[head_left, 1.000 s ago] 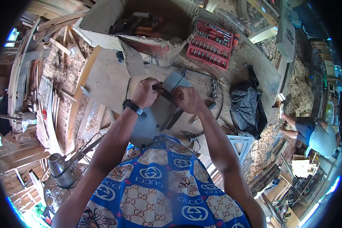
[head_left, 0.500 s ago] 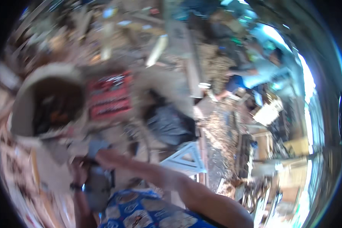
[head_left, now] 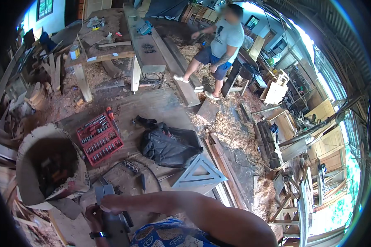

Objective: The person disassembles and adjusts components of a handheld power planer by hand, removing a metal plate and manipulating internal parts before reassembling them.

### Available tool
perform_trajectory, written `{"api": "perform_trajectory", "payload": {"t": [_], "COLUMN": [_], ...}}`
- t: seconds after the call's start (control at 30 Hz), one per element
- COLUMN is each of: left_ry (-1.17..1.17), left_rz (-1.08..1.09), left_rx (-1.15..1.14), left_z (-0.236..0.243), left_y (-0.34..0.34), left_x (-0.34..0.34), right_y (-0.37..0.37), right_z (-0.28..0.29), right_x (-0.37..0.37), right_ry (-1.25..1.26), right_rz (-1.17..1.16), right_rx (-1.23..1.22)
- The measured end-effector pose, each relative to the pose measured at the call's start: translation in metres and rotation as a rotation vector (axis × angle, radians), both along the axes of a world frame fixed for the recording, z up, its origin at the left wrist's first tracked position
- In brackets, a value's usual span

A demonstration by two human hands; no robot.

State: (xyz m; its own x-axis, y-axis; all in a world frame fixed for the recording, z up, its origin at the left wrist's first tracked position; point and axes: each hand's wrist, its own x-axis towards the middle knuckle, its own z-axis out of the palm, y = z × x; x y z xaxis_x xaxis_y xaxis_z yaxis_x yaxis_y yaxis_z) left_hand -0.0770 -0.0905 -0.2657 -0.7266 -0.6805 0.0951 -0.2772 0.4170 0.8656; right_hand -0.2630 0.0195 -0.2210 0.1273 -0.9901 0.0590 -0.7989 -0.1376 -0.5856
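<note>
At the lower left, both my hands are at a grey power tool with flat metal faces (head_left: 116, 231); it looks like an electric planer with its sole up. My right hand (head_left: 111, 204), its arm crossing from the lower right, is closed over the tool's middle. My left hand (head_left: 94, 218), with a dark band on the wrist, has its fingers curled at the tool's left side. What the fingers of either hand grip is hidden. Beyond them on the board lie a red socket set (head_left: 99, 139), a black bag (head_left: 171, 144) and a triangular metal square (head_left: 200, 172).
An open cardboard box (head_left: 83, 175) with dark contents stands at the left. A cable (head_left: 154, 175) curves over the board (head_left: 160, 101). Another person (head_left: 226, 39) stands by long timbers (head_left: 185, 92) at the back. Wood shavings (head_left: 235, 131) cover the floor there.
The view has swung and tilted up, and its blur is gone. More of the far workshop shows, including the workbench. My hands remain together at the grey tool.
</note>
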Motion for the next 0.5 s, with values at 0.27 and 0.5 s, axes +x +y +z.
{"api": "perform_trajectory", "payload": {"t": [0.27,0.5], "left_ry": [-0.107,-0.133], "left_rz": [0.062,0.103], "left_rx": [0.07,0.144], "left_z": [0.006,0.028], "left_y": [0.006,0.009], "left_x": [-0.004,-0.01], "right_y": [-0.003,0.019], "right_z": [0.009,-0.002], "right_x": [-0.01,-0.006], "right_ry": [-0.006,-0.065], "right_rz": [-0.024,-0.155], "right_rx": [0.186,0.285]}}
